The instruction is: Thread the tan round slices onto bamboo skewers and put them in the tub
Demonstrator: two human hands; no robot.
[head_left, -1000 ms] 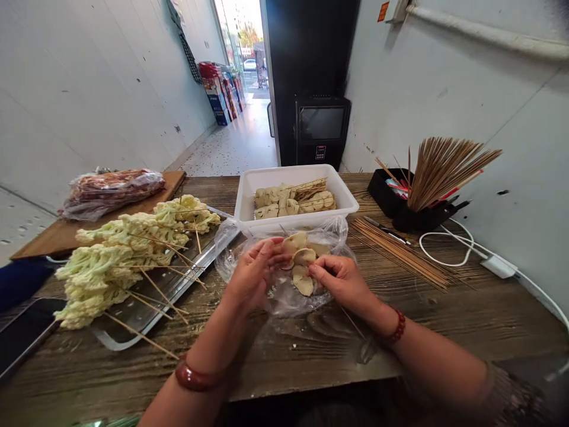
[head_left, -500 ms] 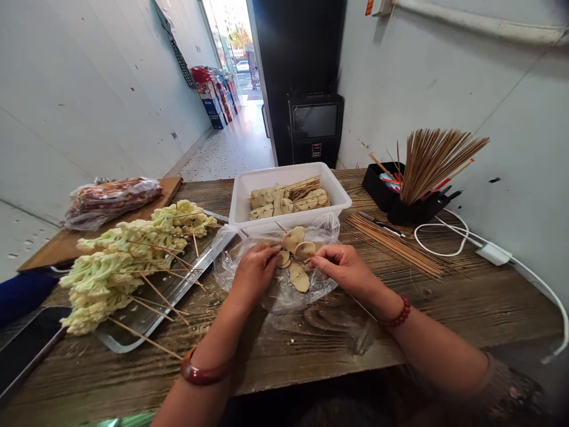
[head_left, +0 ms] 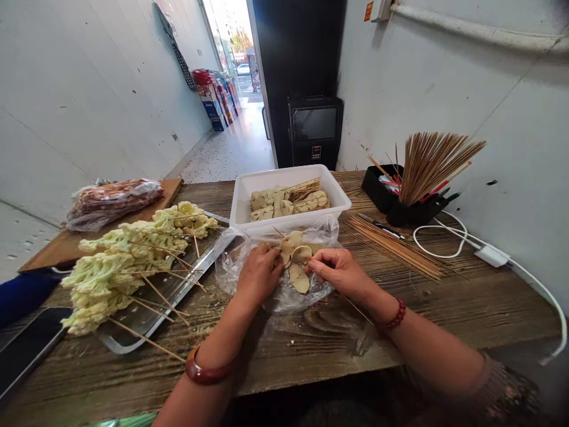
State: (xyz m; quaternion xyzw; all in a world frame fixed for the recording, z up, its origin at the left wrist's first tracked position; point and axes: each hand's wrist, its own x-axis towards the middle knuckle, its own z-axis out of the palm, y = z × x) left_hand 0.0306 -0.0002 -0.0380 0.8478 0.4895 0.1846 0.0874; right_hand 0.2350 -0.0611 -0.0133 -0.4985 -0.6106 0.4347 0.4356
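Note:
Thin pale potato slices [head_left: 299, 279] lie in a fan over a crumpled clear plastic bag [head_left: 284, 303]. A thin wooden skewer [head_left: 359, 311] slants through the group, its tip showing beyond the upper slices. My right hand [head_left: 344, 271] pinches the skewer beside a curled slice [head_left: 301, 255], the shaft running back under the palm. On the other side, my left hand [head_left: 259, 271] has its fingers curled and closed at the edge of the left-hand slice; the thumb is partly hidden. Behind the bag, a white plastic tub [head_left: 288, 226] holds several finished skewers of slices [head_left: 267, 197].
Skewered cauliflower [head_left: 128, 249] lies across a metal tray [head_left: 164, 314] at left. Bagged meat [head_left: 113, 204] rests on a wooden board [head_left: 171, 193]. Loose skewers [head_left: 395, 249], a black holder [head_left: 406, 213] and a white cable [head_left: 540, 279] occupy the right side. A phone [head_left: 29, 350] sits at far left.
My left hand has shifted slightly right and lower, closer over the left slice. The upper slices have drawn a little left and down; my right hand keeps its pinch.

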